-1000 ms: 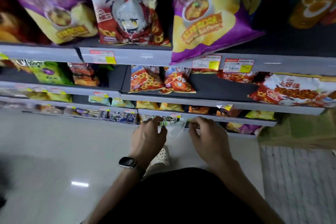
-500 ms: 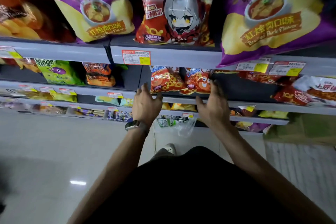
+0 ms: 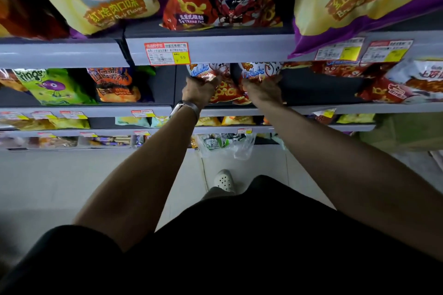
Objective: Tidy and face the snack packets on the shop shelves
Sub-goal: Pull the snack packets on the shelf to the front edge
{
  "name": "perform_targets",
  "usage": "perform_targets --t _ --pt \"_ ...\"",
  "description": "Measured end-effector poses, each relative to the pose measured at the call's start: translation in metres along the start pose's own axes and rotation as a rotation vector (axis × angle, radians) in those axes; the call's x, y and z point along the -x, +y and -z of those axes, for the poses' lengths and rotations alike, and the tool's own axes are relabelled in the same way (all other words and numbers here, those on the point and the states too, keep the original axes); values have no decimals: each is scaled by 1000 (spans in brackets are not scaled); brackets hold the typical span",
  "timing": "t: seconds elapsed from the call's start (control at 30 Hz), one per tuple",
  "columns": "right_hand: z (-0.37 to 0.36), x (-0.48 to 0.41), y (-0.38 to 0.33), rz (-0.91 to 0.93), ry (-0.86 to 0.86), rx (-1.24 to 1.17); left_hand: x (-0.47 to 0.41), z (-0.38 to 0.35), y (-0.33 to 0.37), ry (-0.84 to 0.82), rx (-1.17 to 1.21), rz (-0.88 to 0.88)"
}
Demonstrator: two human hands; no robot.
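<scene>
Left orange packet: one, on the second shelf, gripped by your left hand.
Right orange packet: one, just beside it, gripped by your right hand.

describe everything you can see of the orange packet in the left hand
The orange packet looks like glossy plastic film, white-topped with blue lettering and ring-shaped snacks printed below. It stands upright, facing out, on the shelf beneath a price tag, beside a matching packet. The left hand grips its left side, hiding part.
</scene>
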State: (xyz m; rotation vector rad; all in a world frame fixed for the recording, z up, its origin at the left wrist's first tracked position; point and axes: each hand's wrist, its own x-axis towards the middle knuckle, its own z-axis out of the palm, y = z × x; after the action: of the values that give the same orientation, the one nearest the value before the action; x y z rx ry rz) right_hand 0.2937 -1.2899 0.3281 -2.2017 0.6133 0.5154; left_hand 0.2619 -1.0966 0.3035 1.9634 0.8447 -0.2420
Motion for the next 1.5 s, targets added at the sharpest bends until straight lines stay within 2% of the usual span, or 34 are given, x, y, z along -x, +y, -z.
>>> perform_targets --t 0.13,0.27,0.4,0.57,0.7,0.87,1.03,1.3,1.5 --pt "-1 -8 8 -80 -13 26 26 4 9 -23 19 32" --pt "0 -11 16 -45 102 8 37 9 11 16 -63 -4" --pt "10 -15 14 -39 110 6 39 13 10 47 -109 -63" --pt "21 -22 32 16 139 -151 37 19 -5 128 -103 -111" --pt "40 -26 65 95 245 -311 37 10 -13 163 -6 -203" --pt "87 -25 97 166 351 -416 46 -32 2 140 25 -265" --pt "134 -43 122 182 442 -407 62 -97 42 113 57 -266" --pt "166 -65 145 227 459 -328 87 -167 79 109 126 -312" --pt "180 -74 164 246 366 -311 90 -185 82 113 113 -286"
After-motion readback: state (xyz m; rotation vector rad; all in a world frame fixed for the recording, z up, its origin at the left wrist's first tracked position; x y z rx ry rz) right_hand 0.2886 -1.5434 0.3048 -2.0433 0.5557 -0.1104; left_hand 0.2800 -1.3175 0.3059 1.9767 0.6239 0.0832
